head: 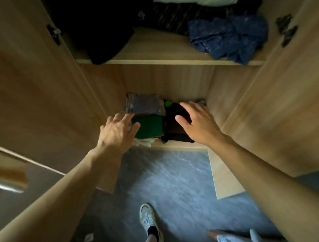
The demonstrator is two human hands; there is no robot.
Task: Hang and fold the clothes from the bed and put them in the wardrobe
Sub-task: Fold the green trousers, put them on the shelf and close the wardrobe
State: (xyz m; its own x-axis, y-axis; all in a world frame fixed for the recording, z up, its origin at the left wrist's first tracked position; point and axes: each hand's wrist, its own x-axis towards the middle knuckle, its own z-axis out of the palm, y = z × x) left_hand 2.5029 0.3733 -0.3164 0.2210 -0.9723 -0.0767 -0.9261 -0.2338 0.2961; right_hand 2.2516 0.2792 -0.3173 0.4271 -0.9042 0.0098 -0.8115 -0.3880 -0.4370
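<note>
Holding both arms out over the bottom wardrobe shelf [176, 146], gripping nothing: resting the left hand [117, 131], spread, at 9 o'clock of the folded green garment [149, 126]; hovering the right hand [198, 122], spread, over the folded black pile [172, 134] at its 3 o'clock.

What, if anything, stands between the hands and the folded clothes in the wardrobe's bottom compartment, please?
Nothing visible does: the left hand is at the green garment, the right hand over the black pile.
</note>
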